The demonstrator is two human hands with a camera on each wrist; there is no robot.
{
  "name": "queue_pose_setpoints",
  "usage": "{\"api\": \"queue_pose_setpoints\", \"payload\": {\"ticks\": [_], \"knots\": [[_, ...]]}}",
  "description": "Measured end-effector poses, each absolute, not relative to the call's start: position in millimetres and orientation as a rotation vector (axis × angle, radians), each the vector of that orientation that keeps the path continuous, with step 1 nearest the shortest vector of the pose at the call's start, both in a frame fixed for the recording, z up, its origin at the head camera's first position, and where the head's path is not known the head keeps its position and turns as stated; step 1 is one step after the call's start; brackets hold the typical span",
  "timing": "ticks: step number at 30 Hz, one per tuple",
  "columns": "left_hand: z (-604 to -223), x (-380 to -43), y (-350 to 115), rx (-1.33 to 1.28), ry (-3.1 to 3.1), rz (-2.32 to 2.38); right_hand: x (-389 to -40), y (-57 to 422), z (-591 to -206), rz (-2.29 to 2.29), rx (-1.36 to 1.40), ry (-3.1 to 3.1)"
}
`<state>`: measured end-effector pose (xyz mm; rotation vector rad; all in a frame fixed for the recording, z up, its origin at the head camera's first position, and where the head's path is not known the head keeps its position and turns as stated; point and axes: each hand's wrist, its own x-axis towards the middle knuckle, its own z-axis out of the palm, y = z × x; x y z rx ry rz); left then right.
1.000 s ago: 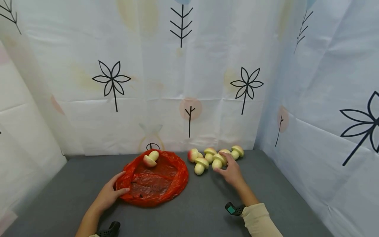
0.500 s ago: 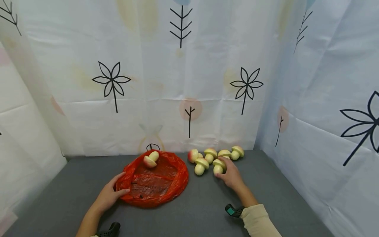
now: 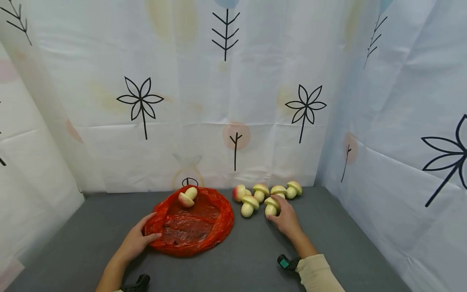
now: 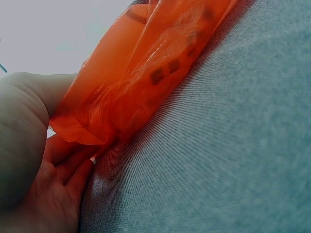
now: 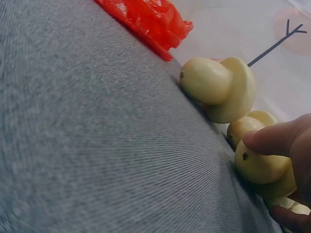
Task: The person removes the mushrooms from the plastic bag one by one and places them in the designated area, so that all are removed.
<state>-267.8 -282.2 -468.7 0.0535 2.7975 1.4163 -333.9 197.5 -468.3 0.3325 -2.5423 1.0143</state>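
Observation:
A red plastic bag (image 3: 227, 223) lies with its mouth spread wide, and one toy mushroom (image 3: 187, 197) rests inside at its far edge. My left hand (image 3: 132, 244) grips the bag's left rim, thumb over the edge and fingers outside; the left wrist view shows the thin film (image 4: 119, 92) between them. To the right of the bag, my right hand (image 3: 289, 219) holds a cream toy mushroom (image 3: 270, 207) by its sides, thumb on the near side. That mushroom's rounded stem (image 5: 260, 167) appears under the thumb in the right wrist view, still low by the table.
Several more toy mushrooms, such as a front one (image 3: 247, 207) and a red-capped one (image 3: 238, 192), cluster at the back of the grey table (image 3: 219, 267). A patterned white curtain (image 3: 204, 101) hangs behind and on both sides.
My right hand has drawn its mushroom slightly nearer to me, away from the one behind it. The left hand and bag have stayed in place. The head view has shifted a little.

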Motion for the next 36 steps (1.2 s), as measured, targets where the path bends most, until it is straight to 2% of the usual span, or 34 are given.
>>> {"api": "queue_pose_setpoints", "payload": {"ticks": [24, 36], "knots": [[-467.5, -266.3, -281.4, 0.039, 2.818, 1.405, -332.3, 187.2, -449.8, 1.095, 0.407, -2.311], [-466.2, -263.2, -278.1, 0.045, 2.795, 1.45, -328.9, 150.6, -434.2, 1.256, 0.542, -2.237]]}}
